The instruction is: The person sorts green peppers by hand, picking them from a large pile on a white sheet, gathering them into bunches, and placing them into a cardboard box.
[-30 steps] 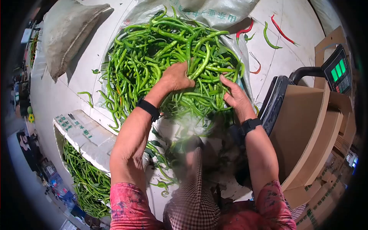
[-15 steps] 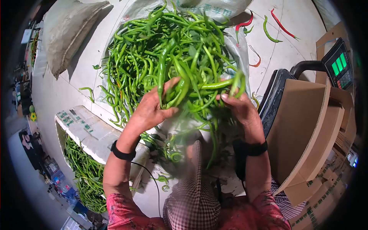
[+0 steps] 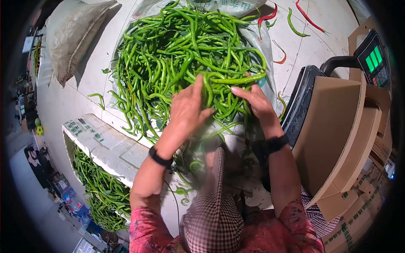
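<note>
Head view: big pile of green peppers (image 3: 156,67) on an open white sack (image 3: 257,40) on the tiled floor (image 3: 80,101). Left hand (image 3: 185,107) at near edge of pile, back up, fingers touching the peppers, thumb spread apart from them; can't tell if anything is gripped. Right hand (image 3: 258,103) at the pile's right side, thumb on peppers, a long curved pepper (image 3: 238,79) just beyond it; other fingertips partly hidden, can't tell whether clamped. Black band on each wrist. Lower left, foam box (image 3: 107,147) with more green peppers inside. Upper left, closed full sack (image 3: 74,38). Upper right, loose on floor: red pepper (image 3: 310,17), green pepper (image 3: 295,24), another red one near the sack edge. Right side, scale (image 3: 373,59) with green-lit display, open cardboard box (image 3: 327,130) beside it. Checked cap (image 3: 215,219) bottom centre, between the arms. Area below the hands blurry.
</note>
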Available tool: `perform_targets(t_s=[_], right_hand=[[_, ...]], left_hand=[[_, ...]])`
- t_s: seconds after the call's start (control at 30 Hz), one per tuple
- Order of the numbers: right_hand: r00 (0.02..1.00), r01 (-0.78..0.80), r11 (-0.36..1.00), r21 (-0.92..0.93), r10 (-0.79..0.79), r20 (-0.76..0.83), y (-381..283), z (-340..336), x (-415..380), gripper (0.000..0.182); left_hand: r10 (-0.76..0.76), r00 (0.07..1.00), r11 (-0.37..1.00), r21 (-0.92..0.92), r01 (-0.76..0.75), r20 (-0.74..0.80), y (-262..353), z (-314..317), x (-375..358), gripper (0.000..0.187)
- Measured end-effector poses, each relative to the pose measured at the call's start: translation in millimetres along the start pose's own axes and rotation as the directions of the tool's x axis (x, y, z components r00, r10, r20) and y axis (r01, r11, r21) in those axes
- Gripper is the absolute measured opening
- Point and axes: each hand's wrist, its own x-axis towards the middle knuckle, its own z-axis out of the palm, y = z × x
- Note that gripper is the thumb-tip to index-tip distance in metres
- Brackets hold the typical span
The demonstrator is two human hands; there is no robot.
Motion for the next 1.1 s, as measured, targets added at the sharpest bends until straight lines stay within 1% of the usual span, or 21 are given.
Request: perform_targets(t_s=[0.1, 0.13, 0.17, 0.23, 0.27, 0.3, 0.37, 0.43, 0.5, 0.57, 0.6, 0.63, 0.7, 0.73, 0.8, 0.83, 0.87, 0.9, 1.0, 1.03, 1.1], right_hand=[[0.991, -0.134, 0.973, 0.188, 0.134, 0.014, 26.6, -20.0, 13.9, 0.042], [0.993, -0.104, 0.977, 0.189, 0.111, -0.030, 32.0, -20.2, 17.1, 0.038], [0.994, -0.101, 0.977, 0.187, 0.108, -0.030, 34.0, -24.9, 13.8, 0.038], [0.994, -0.104, 0.966, 0.236, 0.108, -0.005, 16.8, -9.9, -2.2, 0.037], [0.971, -0.200, 0.973, 0.114, 0.212, -0.111, 19.9, -16.9, -10.0, 0.041], [0.979, -0.179, 0.982, 0.065, 0.184, -0.089, 11.8, -11.4, -17.8, 0.052], [0.997, -0.018, 0.994, 0.108, 0.026, -0.066, -43.7, 30.8, -43.6, 0.064], [1.000, 0.011, 0.986, 0.166, -0.014, 0.020, -65.4, 47.9, -50.2, 0.068], [0.991, 0.048, 0.975, 0.218, -0.074, 0.112, -64.7, 45.6, -48.3, 0.072], [0.995, -0.097, 0.973, 0.208, 0.101, -0.010, -29.3, 15.3, -35.0, 0.068], [0.991, -0.132, 0.911, 0.392, 0.117, 0.063, -14.3, 6.3, -29.1, 0.061], [0.958, -0.276, 0.925, 0.259, 0.288, -0.008, -8.3, 1.2, -29.7, 0.066], [0.999, -0.021, 0.980, -0.196, 0.030, 0.040, 28.0, -16.6, -22.1, 0.052], [0.999, -0.028, 0.982, -0.187, 0.036, 0.037, 32.5, -15.2, -27.1, 0.052], [0.991, -0.133, 0.961, 0.241, 0.136, 0.007, 27.2, -5.3, -30.1, 0.055], [0.991, -0.133, 0.961, 0.241, 0.136, 0.006, 32.5, -8.1, -29.1, 0.055], [0.970, -0.235, 0.948, 0.213, 0.243, -0.012, 42.6, -13.4, -28.3, 0.060], [0.937, -0.336, 0.923, 0.188, 0.347, -0.032, 47.8, -16.0, -28.7, 0.064], [0.952, -0.282, 0.958, 0.044, 0.285, -0.112, 36.7, -7.2, -37.5, 0.066], [0.955, -0.263, 0.964, -0.030, 0.255, -0.151, 29.7, -2.9, -42.6, 0.067], [0.945, -0.310, 0.950, 0.043, 0.313, -0.097, -44.0, 29.3, -65.1, 0.072]], left_hand=[[-0.072, 0.996, 0.993, 0.094, 0.077, -0.058, 5.5, 44.9, 25.3, 0.099], [-0.096, 0.989, 0.994, 0.047, 0.102, -0.117, 7.8, 51.8, 30.2, 0.086], [-0.094, 0.988, 0.994, 0.047, 0.100, -0.120, 10.4, 56.7, 30.6, 0.086], [-0.345, 0.938, 0.834, -0.451, 0.318, 0.024, 30.4, 40.1, 27.4, 0.071], [-0.412, 0.902, 0.737, -0.536, 0.413, 0.128, 44.7, 19.8, 23.1, 0.062], [-0.262, 0.961, 0.714, -0.687, 0.134, -0.085, 44.7, 19.2, 14.8, 0.061], [-0.213, 0.965, 0.705, -0.708, 0.045, -0.151, 56.5, -11.6, 3.6, 0.058], [-0.277, 0.954, 0.598, -0.798, 0.078, -0.115, 70.1, -44.0, -4.1, 0.057], [-0.337, 0.938, 0.587, -0.796, 0.148, -0.074, 57.9, -49.8, -5.4, 0.052], [-0.185, 0.967, 0.762, -0.647, 0.029, -0.174, 17.7, -15.5, -0.8, 0.048], [-0.194, 0.980, 0.793, -0.595, 0.128, -0.047, 7.9, -3.6, -4.0, 0.046], [-0.306, 0.931, 0.396, -0.862, 0.316, 0.201, -6.5, 13.4, -10.3, 0.046], [-0.416, 0.876, 0.103, -0.944, 0.313, 0.245, 1.6, 21.2, -18.5, 0.047], [-0.400, 0.885, 0.164, -0.932, 0.324, 0.237, -8.2, 24.3, -24.0, 0.056], [-0.432, 0.885, 0.187, -0.943, 0.276, 0.173, -2.0, 26.4, -27.5, 0.062], [-0.455, 0.883, 0.202, -0.952, 0.230, 0.117, 4.6, 25.8, -27.8, 0.068], [-0.422, 0.871, 0.222, -0.904, 0.367, 0.250, 9.2, 21.7, -25.2, 0.076], [-0.411, 0.896, 0.327, -0.891, 0.314, 0.165, 8.2, 38.2, -26.1, 0.073], [-0.387, 0.890, 0.180, -0.928, 0.327, 0.239, 25.5, 46.0, -16.8, 0.074], [-0.387, 0.890, 0.178, -0.927, 0.330, 0.242, 34.7, 39.5, -16.3, 0.074], [-0.387, 0.907, 0.221, -0.938, 0.266, 0.166, 65.1, 6.7, -18.7, 0.070]])
